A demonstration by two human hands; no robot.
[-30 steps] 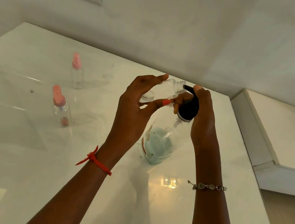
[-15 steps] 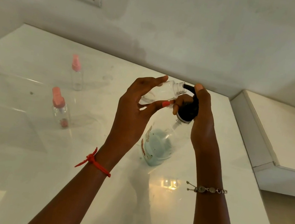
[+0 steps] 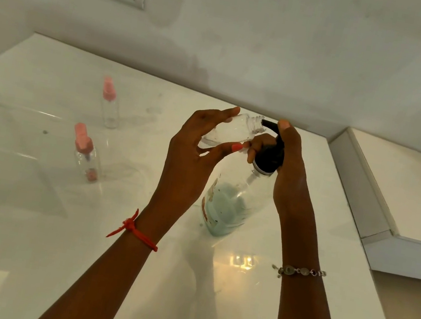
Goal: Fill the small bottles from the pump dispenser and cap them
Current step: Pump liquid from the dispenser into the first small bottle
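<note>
At the pump dispenser (image 3: 233, 199) spout, the left hand (image 3: 189, 161) still pinches the seemingly empty small bottle (image 3: 236, 130), the right hand (image 3: 292, 178) still gripping the pump, so filling hasn't advanced

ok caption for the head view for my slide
Left hand holds an open small bottle at the spout of the pump dispenser, right hand gripping its top.

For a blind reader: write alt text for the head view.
The left hand holds an uncapped small bottle tilted, mouth at the spout of the pump dispenser, which the right hand grips. Two pink-capped bottles stand on the white table.
</note>
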